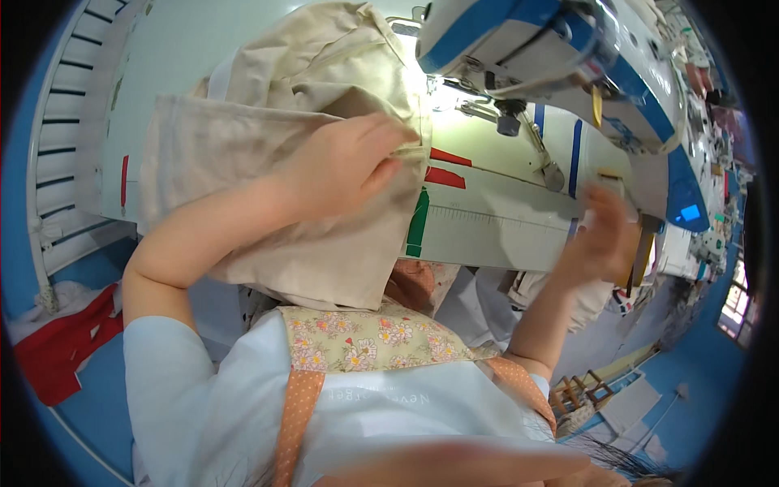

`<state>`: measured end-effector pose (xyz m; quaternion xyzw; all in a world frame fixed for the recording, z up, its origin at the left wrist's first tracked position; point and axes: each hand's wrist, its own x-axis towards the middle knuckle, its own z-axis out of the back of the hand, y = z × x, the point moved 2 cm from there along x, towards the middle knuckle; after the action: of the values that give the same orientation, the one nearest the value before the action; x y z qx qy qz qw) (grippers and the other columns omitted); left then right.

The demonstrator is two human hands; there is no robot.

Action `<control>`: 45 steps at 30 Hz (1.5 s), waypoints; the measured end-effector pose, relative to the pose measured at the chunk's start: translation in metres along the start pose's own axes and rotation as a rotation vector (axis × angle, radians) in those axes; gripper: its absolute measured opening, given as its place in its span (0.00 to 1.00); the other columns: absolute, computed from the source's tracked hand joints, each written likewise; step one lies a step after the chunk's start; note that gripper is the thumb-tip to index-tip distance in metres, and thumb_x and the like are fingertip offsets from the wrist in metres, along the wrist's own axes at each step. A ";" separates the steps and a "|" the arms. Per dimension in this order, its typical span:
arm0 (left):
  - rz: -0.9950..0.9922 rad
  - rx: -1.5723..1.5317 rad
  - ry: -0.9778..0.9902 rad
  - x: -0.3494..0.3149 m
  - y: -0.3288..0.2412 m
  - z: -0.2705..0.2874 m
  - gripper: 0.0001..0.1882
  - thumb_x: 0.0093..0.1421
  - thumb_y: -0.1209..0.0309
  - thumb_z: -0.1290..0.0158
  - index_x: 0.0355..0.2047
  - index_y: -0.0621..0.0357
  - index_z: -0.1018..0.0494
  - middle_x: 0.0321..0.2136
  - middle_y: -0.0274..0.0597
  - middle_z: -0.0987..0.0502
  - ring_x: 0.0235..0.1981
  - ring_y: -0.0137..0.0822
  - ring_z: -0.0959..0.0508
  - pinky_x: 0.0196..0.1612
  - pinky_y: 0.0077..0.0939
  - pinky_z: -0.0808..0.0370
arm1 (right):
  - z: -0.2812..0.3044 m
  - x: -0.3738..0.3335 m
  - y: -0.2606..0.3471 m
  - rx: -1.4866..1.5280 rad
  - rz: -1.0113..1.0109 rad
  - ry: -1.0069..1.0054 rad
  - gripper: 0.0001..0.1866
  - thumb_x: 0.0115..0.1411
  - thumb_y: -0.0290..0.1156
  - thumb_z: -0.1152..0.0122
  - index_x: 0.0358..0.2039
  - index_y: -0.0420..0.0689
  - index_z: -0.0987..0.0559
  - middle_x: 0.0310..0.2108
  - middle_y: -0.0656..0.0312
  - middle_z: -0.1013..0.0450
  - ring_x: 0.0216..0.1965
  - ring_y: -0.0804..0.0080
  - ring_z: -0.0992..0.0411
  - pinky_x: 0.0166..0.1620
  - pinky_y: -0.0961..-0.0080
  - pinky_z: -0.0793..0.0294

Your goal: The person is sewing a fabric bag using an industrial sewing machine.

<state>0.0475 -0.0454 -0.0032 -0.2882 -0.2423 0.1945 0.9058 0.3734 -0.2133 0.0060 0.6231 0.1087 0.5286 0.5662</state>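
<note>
Beige cloth [219, 138], sewn into layers with seams, lies over the left part of the sewing table and hangs over its front edge. My left hand [349, 166] is over this cloth, close to its right edge, with thumb and fingers apart. The fingertips are slightly blurred. A white and blue sewing machine [519, 49] stands just beyond the cloth, its lamp lighting the needle area. My right hand [600, 239] is at the right end of the table, below the machine's body and smeared by motion. Whether it holds anything does not show.
The pale sewing table [495, 231] bears a ruler scale and red, green and blue tape strips. A metal guide arm [548, 158] lies right of the needle. White rails [69, 122] border the left side. Red cloth [69, 349] lies at lower left, a wooden rack [584, 390] at lower right.
</note>
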 end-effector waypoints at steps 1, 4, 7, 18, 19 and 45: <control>0.092 -0.011 -0.005 0.001 0.003 0.003 0.18 0.56 0.72 0.40 0.48 0.58 0.25 0.45 0.47 0.22 0.43 0.48 0.21 0.47 0.41 0.24 | -0.069 0.002 0.023 -0.512 0.073 0.344 0.22 0.56 0.28 0.31 0.52 0.38 0.22 0.55 0.49 0.25 0.59 0.57 0.28 0.57 0.59 0.26; 0.158 0.098 0.011 0.016 0.000 0.004 0.16 0.58 0.72 0.41 0.47 0.57 0.24 0.42 0.46 0.22 0.41 0.47 0.21 0.45 0.39 0.23 | -0.152 -0.005 0.027 -0.436 0.196 0.637 0.34 0.45 0.33 0.24 0.54 0.40 0.24 0.57 0.53 0.29 0.59 0.53 0.30 0.60 0.59 0.28; 0.106 0.339 0.022 0.025 0.006 0.000 0.16 0.58 0.72 0.41 0.47 0.54 0.23 0.43 0.42 0.23 0.43 0.45 0.22 0.47 0.39 0.24 | -0.164 -0.012 0.022 -0.471 0.274 0.707 0.33 0.46 0.35 0.25 0.54 0.38 0.24 0.55 0.54 0.29 0.60 0.53 0.31 0.61 0.58 0.29; -0.227 0.308 -0.069 0.046 0.064 0.009 0.23 0.55 0.69 0.38 0.53 0.53 0.24 0.45 0.42 0.24 0.50 0.47 0.26 0.56 0.42 0.30 | -0.178 -0.026 0.028 -0.555 0.325 0.705 0.31 0.49 0.35 0.27 0.53 0.38 0.24 0.53 0.54 0.29 0.60 0.53 0.32 0.61 0.58 0.30; -0.217 0.297 -0.013 0.050 0.067 0.011 0.21 0.54 0.69 0.38 0.50 0.54 0.23 0.42 0.42 0.24 0.48 0.47 0.26 0.54 0.43 0.30 | -0.178 -0.024 0.030 -0.543 0.315 0.702 0.31 0.48 0.35 0.26 0.52 0.39 0.24 0.53 0.55 0.29 0.60 0.53 0.32 0.61 0.57 0.31; -0.260 0.381 0.044 0.082 0.100 0.015 0.12 0.51 0.67 0.42 0.33 0.62 0.24 0.35 0.48 0.23 0.44 0.51 0.26 0.53 0.45 0.31 | -0.179 -0.010 0.020 -0.512 0.206 0.668 0.30 0.47 0.34 0.25 0.50 0.43 0.24 0.55 0.58 0.30 0.63 0.57 0.34 0.67 0.50 0.38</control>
<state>0.0842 0.0772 -0.0270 -0.0825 -0.2165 0.1120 0.9663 0.2198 -0.1215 -0.0186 0.2650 0.0885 0.7648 0.5805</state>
